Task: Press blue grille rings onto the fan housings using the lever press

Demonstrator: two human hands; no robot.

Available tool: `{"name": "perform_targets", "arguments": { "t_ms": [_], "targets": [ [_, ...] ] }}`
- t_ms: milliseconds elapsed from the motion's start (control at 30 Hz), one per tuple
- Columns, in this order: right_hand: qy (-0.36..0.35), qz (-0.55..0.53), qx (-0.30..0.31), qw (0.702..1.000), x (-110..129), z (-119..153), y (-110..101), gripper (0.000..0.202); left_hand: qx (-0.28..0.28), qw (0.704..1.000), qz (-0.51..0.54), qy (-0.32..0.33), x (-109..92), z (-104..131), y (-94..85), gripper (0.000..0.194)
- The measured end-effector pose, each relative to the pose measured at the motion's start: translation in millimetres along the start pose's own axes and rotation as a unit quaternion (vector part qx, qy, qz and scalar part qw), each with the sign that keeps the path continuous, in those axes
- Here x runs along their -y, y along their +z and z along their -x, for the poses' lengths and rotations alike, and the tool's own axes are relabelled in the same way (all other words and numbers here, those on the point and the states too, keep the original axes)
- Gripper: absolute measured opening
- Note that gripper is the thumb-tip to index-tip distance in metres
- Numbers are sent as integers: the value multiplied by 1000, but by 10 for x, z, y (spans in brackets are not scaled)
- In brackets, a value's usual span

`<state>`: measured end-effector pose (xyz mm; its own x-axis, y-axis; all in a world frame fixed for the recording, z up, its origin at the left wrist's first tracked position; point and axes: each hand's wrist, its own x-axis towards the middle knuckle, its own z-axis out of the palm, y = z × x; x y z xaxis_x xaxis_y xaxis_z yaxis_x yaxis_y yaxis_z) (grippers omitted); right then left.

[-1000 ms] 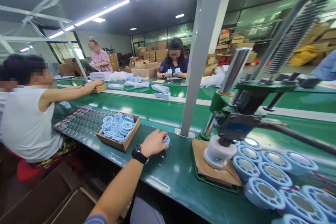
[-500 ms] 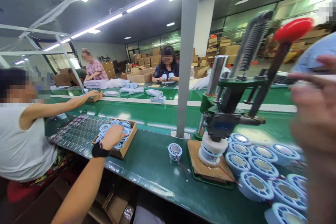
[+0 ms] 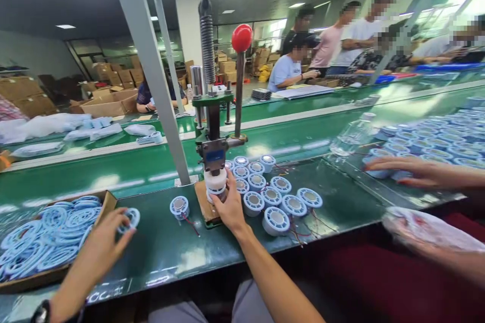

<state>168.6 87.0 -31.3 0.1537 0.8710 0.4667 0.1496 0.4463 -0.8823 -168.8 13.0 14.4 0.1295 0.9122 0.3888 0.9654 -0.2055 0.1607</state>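
Note:
My left hand (image 3: 101, 245) holds a light blue plastic ring (image 3: 130, 217) just right of a cardboard box (image 3: 107, 202) full of the same rings. My right hand (image 3: 229, 205) grips the white cylindrical part (image 3: 214, 181) sitting under the head of a green hand press (image 3: 212, 133) with a red-knobbed lever (image 3: 241, 38). One blue spool with a metal core (image 3: 179, 206) and thin red wires lies between my hands. Several more blue spools (image 3: 273, 197) stand in a cluster right of the press.
The green bench (image 3: 341, 197) runs along a green conveyor (image 3: 125, 166), with a grey post (image 3: 151, 70) behind. A co-worker's hand (image 3: 409, 170) rests on blue parts at the right beside a clear bottle (image 3: 350, 135). Other people work across the conveyor among cardboard boxes.
My view has swung right. My left hand has come out of the box holding a ring. My right hand has dropped from beside the camera onto the white part under the press.

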Motion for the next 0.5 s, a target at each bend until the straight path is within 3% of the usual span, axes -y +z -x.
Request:
{"name": "perform_targets", "arguments": {
  "t_ms": [100,200,267,367,500],
  "targets": [
    [-5,14,-7,1000,-16,41,20,79,34,997,63,42,-475,220,494,28],
    [-13,38,-14,999,-5,43,3,75,3,997,80,10,-768,343,765,19],
    [-26,59,-32,997,24,46,-6,72,-5,996,88,-23,-850,372,793,17],
    [-39,91,-57,993,97,146,-13,66,6,992,114,-43,-876,391,723,31],
    [-41,153,-76,984,249,509,-225,60,21,989,137,-59,-897,417,651,41]
  ]
}}
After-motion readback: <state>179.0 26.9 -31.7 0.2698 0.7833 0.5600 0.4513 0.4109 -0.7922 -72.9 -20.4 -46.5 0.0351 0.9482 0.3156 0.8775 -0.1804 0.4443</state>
